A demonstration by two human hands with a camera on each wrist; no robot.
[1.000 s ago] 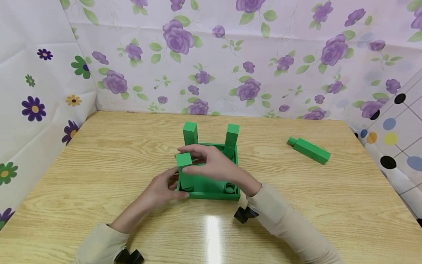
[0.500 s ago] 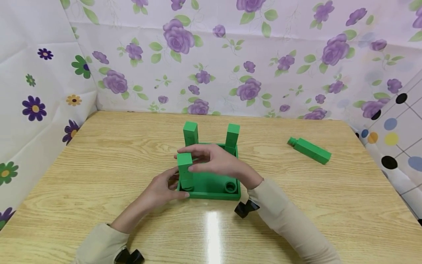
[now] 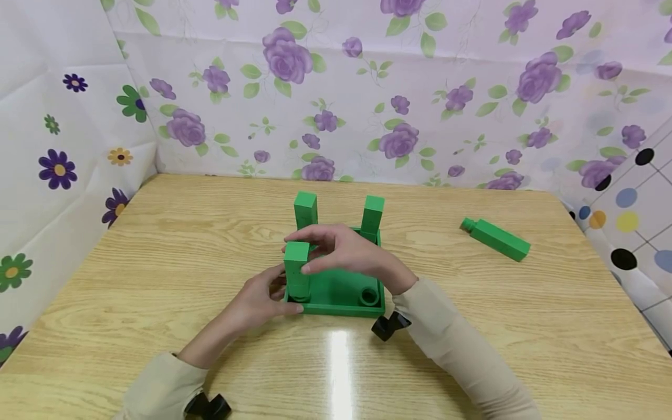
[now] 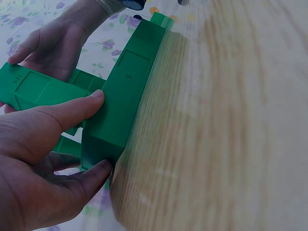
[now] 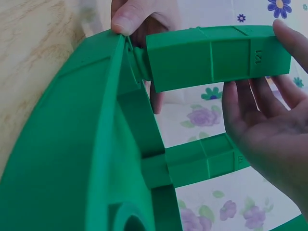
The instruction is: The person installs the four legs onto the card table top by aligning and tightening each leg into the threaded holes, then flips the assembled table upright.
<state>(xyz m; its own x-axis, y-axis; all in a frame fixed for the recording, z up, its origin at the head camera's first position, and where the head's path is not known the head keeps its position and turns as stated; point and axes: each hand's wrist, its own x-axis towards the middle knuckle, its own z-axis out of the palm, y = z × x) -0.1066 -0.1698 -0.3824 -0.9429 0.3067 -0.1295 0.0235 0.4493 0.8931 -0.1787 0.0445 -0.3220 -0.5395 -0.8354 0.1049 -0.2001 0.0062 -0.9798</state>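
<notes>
A shallow green tray [image 3: 336, 310] lies on the table, its hollow side facing up. My left hand [image 3: 261, 300] grips its near left corner; the left wrist view shows thumb and fingers [image 4: 91, 178] across the side wall marked "5". On that corner a square green leg [image 3: 297, 274] stands upright, and a bit of its round neck [image 5: 143, 63] shows above the tray in the right wrist view. Thumb and fingers of my right hand [image 3: 346, 251] pinch this leg near its top. Two more legs, left [image 3: 306, 210] and right [image 3: 373, 216], rise from the far corners.
At the tray's near right corner is a round socket [image 3: 363, 297] with no leg in it. A loose green leg [image 3: 499, 240] with a threaded end lies to the right on the wooden table [image 3: 446, 350]. A floral cloth [image 3: 357, 116] hangs behind.
The near left leg has turned slightly, and my right thumb has shifted a little toward its right edge. My left hand keeps its place on the tray.
</notes>
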